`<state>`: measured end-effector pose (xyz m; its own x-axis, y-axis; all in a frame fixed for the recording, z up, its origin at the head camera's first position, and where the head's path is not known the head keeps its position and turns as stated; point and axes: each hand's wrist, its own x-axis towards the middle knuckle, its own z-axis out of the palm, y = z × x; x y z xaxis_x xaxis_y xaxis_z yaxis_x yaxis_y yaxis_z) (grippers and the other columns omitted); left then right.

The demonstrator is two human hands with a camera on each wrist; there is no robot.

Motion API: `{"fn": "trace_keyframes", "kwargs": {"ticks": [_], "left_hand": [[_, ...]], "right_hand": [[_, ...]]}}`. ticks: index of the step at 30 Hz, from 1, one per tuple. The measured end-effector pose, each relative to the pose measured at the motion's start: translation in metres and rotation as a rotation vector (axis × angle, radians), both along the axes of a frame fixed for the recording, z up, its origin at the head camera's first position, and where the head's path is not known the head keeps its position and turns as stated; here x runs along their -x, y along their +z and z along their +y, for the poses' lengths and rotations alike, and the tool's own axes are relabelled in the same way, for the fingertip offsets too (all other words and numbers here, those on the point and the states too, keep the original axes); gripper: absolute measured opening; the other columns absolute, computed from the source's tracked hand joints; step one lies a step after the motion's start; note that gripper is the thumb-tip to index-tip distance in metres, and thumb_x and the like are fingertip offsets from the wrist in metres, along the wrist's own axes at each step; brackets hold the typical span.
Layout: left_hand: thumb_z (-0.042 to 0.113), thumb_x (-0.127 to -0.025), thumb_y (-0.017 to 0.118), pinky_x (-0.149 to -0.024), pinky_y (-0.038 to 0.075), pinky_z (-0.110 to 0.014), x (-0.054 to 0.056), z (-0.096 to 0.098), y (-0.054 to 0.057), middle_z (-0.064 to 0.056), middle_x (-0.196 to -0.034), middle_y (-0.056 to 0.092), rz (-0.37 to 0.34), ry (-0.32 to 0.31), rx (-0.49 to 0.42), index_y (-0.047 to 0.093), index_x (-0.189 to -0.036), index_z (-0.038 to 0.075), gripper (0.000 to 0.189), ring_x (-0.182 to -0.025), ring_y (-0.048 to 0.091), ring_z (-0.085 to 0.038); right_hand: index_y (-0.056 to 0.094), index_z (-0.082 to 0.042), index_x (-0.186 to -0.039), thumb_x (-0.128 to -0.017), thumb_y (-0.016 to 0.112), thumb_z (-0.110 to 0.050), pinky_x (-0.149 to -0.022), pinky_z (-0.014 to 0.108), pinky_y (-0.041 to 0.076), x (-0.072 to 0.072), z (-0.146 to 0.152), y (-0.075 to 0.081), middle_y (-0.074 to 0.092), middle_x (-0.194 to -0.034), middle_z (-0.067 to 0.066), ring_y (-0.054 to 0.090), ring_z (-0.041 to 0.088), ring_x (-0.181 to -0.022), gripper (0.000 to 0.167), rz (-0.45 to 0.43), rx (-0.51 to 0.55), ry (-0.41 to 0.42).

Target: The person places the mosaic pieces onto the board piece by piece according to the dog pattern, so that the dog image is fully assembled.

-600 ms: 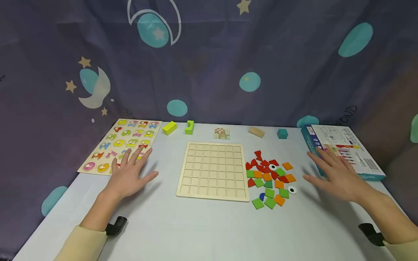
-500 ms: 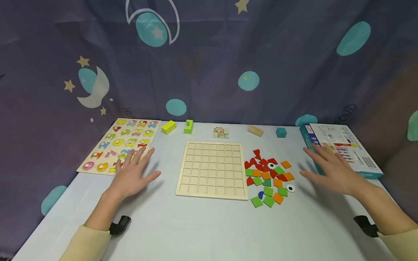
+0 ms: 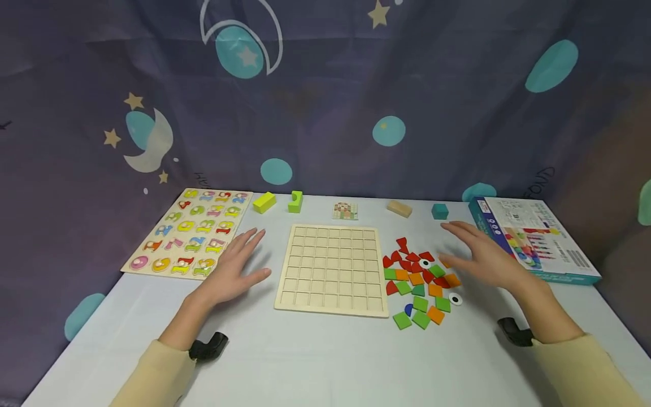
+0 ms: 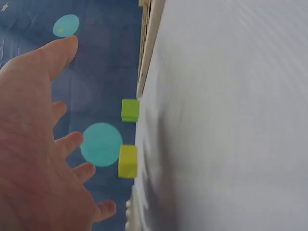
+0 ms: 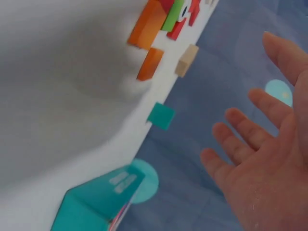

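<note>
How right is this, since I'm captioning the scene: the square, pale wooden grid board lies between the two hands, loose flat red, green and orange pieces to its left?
Not quite: the loose flat red, green and orange pieces lie to the right of the square, pale wooden grid board, as the head view shows. The rest holds.

Can see a white desk (image 3: 325,362) carrying a gridded board (image 3: 331,271), loose coloured pieces (image 3: 416,278), a number puzzle (image 3: 185,226), a picture card (image 3: 345,211), four blocks (image 3: 399,208) and a box (image 3: 539,243).
</note>
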<state>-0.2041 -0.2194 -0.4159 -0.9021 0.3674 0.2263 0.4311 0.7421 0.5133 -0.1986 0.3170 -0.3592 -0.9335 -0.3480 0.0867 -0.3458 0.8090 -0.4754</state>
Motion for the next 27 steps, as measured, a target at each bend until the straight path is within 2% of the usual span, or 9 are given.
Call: {"fn": "trace_keyframes", "kwargs": {"ticks": [6,13,18,22,27], "left_hand": [[0.044,-0.089,0.076,-0.114,0.019,-0.065,0.008,0.006,-0.007,-0.005,-0.167,0.016,-0.118,-0.072,-0.089,0.024,-0.162,0.024,0.092,-0.152,0.009,-0.032],[0.042,-0.086,0.08,-0.115,0.02,-0.063,0.015,0.012,-0.016,-0.011,-0.164,0.026,-0.144,-0.175,-0.101,0.034,-0.159,0.014,0.09,-0.15,0.017,-0.036],[0.044,-0.082,0.083,-0.116,0.019,-0.062,0.016,0.016,-0.02,-0.01,-0.162,0.03,-0.136,-0.217,-0.053,0.037,-0.157,0.013,0.093,-0.149,0.021,-0.037],[0.045,-0.079,0.085,-0.117,0.01,-0.063,0.015,0.018,-0.021,-0.009,-0.162,0.031,-0.134,-0.247,0.014,0.04,-0.156,0.012,0.094,-0.149,0.02,-0.04],[0.045,-0.08,0.084,-0.116,0.003,-0.065,0.016,0.019,-0.022,-0.007,-0.161,0.036,-0.137,-0.258,0.031,0.048,-0.152,0.012,0.087,-0.149,0.016,-0.042]], "right_hand": [[0.042,-0.003,-0.152,-0.096,0.071,-0.032,-0.104,0.072,0.031,0.025,-0.017,0.009,0.033,-0.154,0.029,0.028,0.051,-0.14,0.069,-0.048,0.014,0.0],[0.051,-0.003,-0.145,-0.094,0.074,-0.025,-0.103,0.066,0.039,0.041,-0.037,0.004,0.049,-0.143,0.024,0.042,0.046,-0.13,0.06,-0.093,0.047,0.039],[0.056,-0.001,-0.141,-0.093,0.075,-0.021,-0.103,0.063,0.041,0.048,-0.052,-0.002,0.054,-0.139,0.023,0.046,0.044,-0.127,0.055,-0.127,0.015,0.053],[0.059,0.0,-0.137,-0.092,0.076,-0.018,-0.103,0.06,0.042,0.054,-0.064,-0.008,0.058,-0.135,0.021,0.05,0.041,-0.124,0.051,-0.15,-0.015,0.084],[0.063,0.0,-0.132,-0.09,0.078,-0.018,-0.102,0.055,0.046,0.064,-0.075,-0.013,0.065,-0.125,0.016,0.056,0.035,-0.114,0.048,-0.197,-0.056,0.108]]}}
